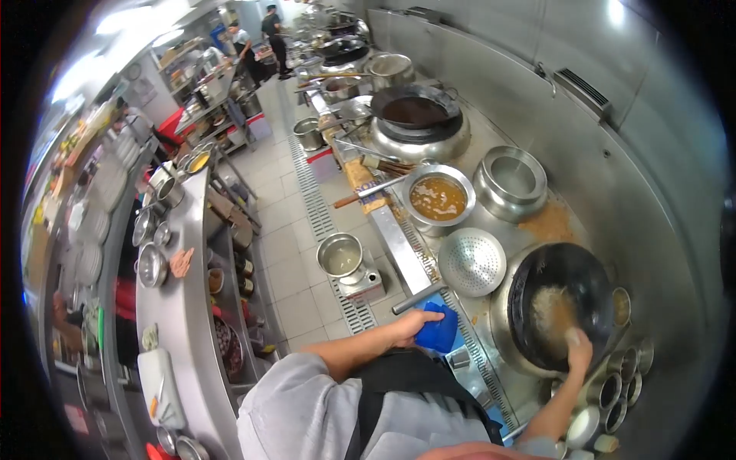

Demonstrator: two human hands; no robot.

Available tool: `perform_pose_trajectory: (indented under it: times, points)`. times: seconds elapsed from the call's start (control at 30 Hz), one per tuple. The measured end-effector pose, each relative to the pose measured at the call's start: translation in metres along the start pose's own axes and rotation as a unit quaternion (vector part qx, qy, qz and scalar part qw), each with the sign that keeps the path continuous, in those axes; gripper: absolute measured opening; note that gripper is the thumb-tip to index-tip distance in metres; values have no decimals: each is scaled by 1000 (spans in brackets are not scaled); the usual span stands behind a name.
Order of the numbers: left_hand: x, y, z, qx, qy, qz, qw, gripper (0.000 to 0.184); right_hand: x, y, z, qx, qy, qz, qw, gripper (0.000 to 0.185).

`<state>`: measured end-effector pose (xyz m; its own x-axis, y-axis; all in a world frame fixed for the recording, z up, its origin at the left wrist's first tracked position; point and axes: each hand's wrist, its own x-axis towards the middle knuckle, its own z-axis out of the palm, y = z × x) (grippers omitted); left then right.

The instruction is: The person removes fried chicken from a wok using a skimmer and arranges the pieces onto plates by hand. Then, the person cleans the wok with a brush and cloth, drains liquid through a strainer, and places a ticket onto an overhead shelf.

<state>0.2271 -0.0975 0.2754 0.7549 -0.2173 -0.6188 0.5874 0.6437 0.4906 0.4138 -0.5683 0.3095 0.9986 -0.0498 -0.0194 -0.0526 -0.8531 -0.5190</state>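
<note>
My left hand [410, 326] is closed on a folded blue cloth [438, 328], held in front of my apron beside the stove edge. My right hand [580, 351] reaches over the near rim of a large black wok [529, 285]. Its fingers are closed around something smeared by motion; a brownish blur [564, 310] extends from them into the wok. Pale, cloudy liquid [548, 307] lies in the wok's bottom. A round perforated strainer [472, 261] rests left of the wok, and its thick handle [418, 299] points toward my left hand.
A pot of brown oily liquid [438, 198] and a wide metal pot [512, 180] stand beyond the strainer. Farther back sits another wok [414, 111]. Small metal containers [611, 389] crowd the near right. A pot [340, 255] stands low by the aisle. A counter [172, 326] runs along the left.
</note>
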Motion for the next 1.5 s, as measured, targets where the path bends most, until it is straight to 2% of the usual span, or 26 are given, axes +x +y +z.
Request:
perform_pose_trajectory:
  times: [0.13, 0.17, 0.2, 0.27, 0.37, 0.47, 0.53, 0.6, 0.7, 0.73, 0.8, 0.83, 0.93, 1.0, 1.07, 1.1, 1.13, 1.17, 1.2, 1.23, 1.3, 1.33, 1.37, 1.4, 1.47, 1.5]
  points:
    - [-27, -9, 25, -13, 2, 40, 999, 46, 48, -32, 65, 76, 102, -36, 991, 43]
    - [-34, -20, 29, -21, -2, 34, 999, 47, 53, -4, 83, 50, 91, -142, 985, 41]
    - [-39, -27, 31, -19, 14, 59, 998, 47, 2, -57, 45, 62, 24, -68, 996, 42]
    - [-46, -33, 30, -6, 46, 110, 993, 48, -40, -55, 9, 38, -43, -18, 998, 44]
    - [-44, -50, 18, -54, 62, 99, 992, 45, -14, 48, -20, 27, -19, -29, 999, 39]
    - [-36, -70, 21, -41, 68, 86, 993, 45, 23, 44, -2, 83, 109, 24, 990, 39]
    - [-29, -69, 35, -12, 58, 84, 995, 47, 43, 19, 28, 86, 108, 27, 990, 47]
    - [-27, -68, 57, 21, 38, 66, 997, 49, 39, 1, 55, 75, 73, -48, 993, 48]
    - [-23, -65, 69, 55, 35, 89, 994, 50, -28, -43, 36, 40, -1, -61, 997, 48]
    - [-23, -65, 68, 68, 34, 105, 992, 50, -25, -35, 26, 41, -14, -83, 996, 48]
    - [-34, -146, 85, 0, 55, 80, 995, 49, -22, 26, -21, 7, -77, -114, 990, 47]
    - [-46, -175, 92, -26, 72, 74, 994, 48, -6, 55, -27, 49, -78, -59, 994, 46]
    - [-27, -74, 59, 59, 85, 173, 979, 46, 60, 116, 4, 160, 44, 80, 983, 46]
    - [-26, -80, 67, 60, 53, 120, 990, 46, 56, 48, 19, 73, 88, 7, 993, 46]
    - [-25, -76, 72, 67, 24, 68, 995, 47, 57, 10, 53, 139, 46, -20, 989, 45]
    - [-19, -80, 72, 78, 13, 52, 996, 46, 20, -53, 35, 237, -36, 70, 968, 44]
    - [-18, -81, 74, 92, 9, 62, 994, 47, 28, -22, 67, 98, 15, -89, 991, 45]
    - [-15, -77, 73, 111, 5, 80, 991, 47, -4, -60, 35, 51, -61, -102, 992, 48]
    - [-15, -77, 71, 124, 4, 97, 988, 47, -21, -41, 35, 72, -39, -118, 990, 53]
    - [-17, -76, 67, 109, 0, 94, 990, 49, -29, -21, 14, 95, -100, -121, 983, 53]
    - [-22, -68, 58, 91, 15, 99, 991, 49, -32, 10, -43, 96, -155, -28, 983, 45]
    - [-25, -73, 54, 78, 25, 94, 992, 49, 6, 95, -35, 108, -150, -45, 982, 40]
    - [-26, -74, 51, 82, 38, 81, 993, 49, -11, 29, -84, 62, -136, 147, 978, 35]
    - [-26, -75, 50, 83, 39, 77, 993, 49, 35, 113, -47, 147, -46, 15, 988, 33]
    - [-18, -81, 57, 84, 33, 73, 993, 48, 57, 66, -25, 158, -19, 104, 982, 39]
    - [-13, -82, 60, 109, 27, 67, 991, 49, 51, 29, -6, 94, 54, 18, 994, 43]
